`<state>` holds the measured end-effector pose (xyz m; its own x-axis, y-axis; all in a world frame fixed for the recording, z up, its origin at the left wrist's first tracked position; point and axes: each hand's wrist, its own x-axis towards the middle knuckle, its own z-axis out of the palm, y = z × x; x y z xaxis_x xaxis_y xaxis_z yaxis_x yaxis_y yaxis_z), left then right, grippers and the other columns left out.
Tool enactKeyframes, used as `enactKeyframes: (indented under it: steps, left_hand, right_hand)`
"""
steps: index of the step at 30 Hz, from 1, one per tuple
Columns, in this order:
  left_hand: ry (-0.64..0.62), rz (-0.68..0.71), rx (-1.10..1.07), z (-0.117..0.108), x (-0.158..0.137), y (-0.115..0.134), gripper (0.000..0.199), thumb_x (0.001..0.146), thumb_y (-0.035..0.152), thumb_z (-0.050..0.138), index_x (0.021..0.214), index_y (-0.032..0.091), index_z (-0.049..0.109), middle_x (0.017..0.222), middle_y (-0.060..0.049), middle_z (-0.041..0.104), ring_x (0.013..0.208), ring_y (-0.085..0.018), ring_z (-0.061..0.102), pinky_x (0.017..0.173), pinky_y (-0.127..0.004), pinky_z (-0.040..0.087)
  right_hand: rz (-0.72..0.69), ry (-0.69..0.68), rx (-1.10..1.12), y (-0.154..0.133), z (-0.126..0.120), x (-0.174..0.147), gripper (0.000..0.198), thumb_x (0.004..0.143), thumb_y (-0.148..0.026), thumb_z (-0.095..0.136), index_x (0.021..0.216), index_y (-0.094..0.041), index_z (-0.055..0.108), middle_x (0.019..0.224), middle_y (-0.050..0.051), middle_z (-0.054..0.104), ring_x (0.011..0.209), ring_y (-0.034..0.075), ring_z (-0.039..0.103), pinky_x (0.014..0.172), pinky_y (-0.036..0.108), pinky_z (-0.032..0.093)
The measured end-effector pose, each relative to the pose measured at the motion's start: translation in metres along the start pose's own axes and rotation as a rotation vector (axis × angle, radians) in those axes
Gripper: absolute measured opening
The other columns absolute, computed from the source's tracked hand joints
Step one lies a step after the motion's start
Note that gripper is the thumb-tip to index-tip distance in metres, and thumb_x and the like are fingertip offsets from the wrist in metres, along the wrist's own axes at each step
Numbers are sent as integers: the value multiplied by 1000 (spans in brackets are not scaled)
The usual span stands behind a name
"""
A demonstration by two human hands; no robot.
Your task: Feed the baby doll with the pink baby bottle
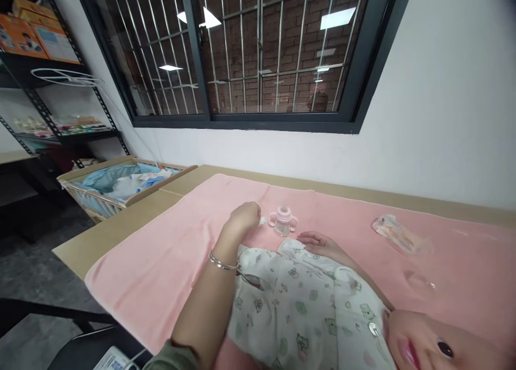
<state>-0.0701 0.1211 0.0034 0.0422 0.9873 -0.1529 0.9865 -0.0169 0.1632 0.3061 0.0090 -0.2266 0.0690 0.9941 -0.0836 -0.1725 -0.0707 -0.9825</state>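
Over the pink cloth reaches my left hand (244, 217), a silver bangle on its wrist. Its fingers are closed, and what they hold is hidden. A small white piece (263, 220) shows just beside the knuckles. To the right of that stands a small clear baby bottle (282, 221) with a pink collar and two handles, upright. A baby doll (306, 305) in a white printed outfit lies across in front of me, head at lower right. My right arm passes behind the doll, and my right hand (320, 244) holds its far side, fingers along the cloth outfit.
A pink cloth (161, 262) covers much of the table (80, 246). A clear plastic packet (401, 234) lies to the right. A crib-like basket with blue bedding (124, 201) stands at left. Shelves (60, 136), a chair (84, 348) and a barred window surround the table.
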Motion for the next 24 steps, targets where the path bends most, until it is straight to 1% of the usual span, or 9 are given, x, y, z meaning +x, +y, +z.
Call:
enactKeyframes:
  steps: [3,6,8,10,13,17,19,22,24]
  left_hand:
    - [-78,-26,-17,8,7,7,27,92,32,58,113,15,59,112,-8,61,95,-20,63,81,-40,55]
    - [-133,-58,-14,13,9,10,30,92,32,59,116,15,57,115,-9,60,98,-22,62,82,-41,54]
    - [-158,-77,-6,15,10,11,31,91,32,59,117,15,57,116,-9,60,99,-22,62,83,-41,54]
    - [-175,-93,2,16,10,11,31,91,33,59,117,15,57,117,-10,60,100,-23,61,84,-42,54]
    - [-194,-113,12,16,11,11,31,91,32,59,117,15,57,116,-9,60,99,-23,62,83,-41,54]
    - [-183,-120,25,12,10,11,30,91,32,60,116,14,57,114,-9,61,97,-22,62,81,-40,55]
    - [-135,-97,31,7,6,14,30,91,32,60,115,14,58,112,-9,61,95,-21,63,80,-39,55]
    - [-12,21,32,0,-8,29,26,92,32,58,111,14,59,109,-8,62,93,-20,63,79,-39,55]
    - [69,175,13,-1,-22,50,24,93,33,55,108,14,60,104,-7,63,90,-19,63,79,-39,54]
  right_hand:
    - [273,50,188,-12,28,8,61,39,-60,18,74,-31,59,87,9,65,107,17,57,101,42,37]
    - [367,102,271,-30,54,25,81,35,-62,9,86,-29,63,99,13,66,115,18,54,101,42,36]
    - [434,140,293,-50,59,42,87,33,-63,9,91,-28,64,103,16,65,117,19,53,101,43,36]
    - [544,146,298,-72,56,60,89,32,-64,9,90,-27,65,104,17,65,117,21,53,100,45,36]
    - [569,110,292,-95,51,75,83,35,-66,13,87,-28,64,102,16,65,115,22,54,97,46,38]
    - [510,63,303,-83,67,54,71,44,-67,19,82,-27,63,93,13,66,112,21,56,94,45,41]
    - [427,30,317,-72,76,38,65,51,-67,21,80,-26,62,89,12,65,111,18,56,92,43,43]
    - [409,3,324,-72,73,32,58,59,-64,24,76,-23,61,86,9,65,108,14,57,92,37,44]
    - [418,-9,327,-82,62,36,53,61,-61,28,75,-21,61,86,8,65,105,13,58,92,35,44]
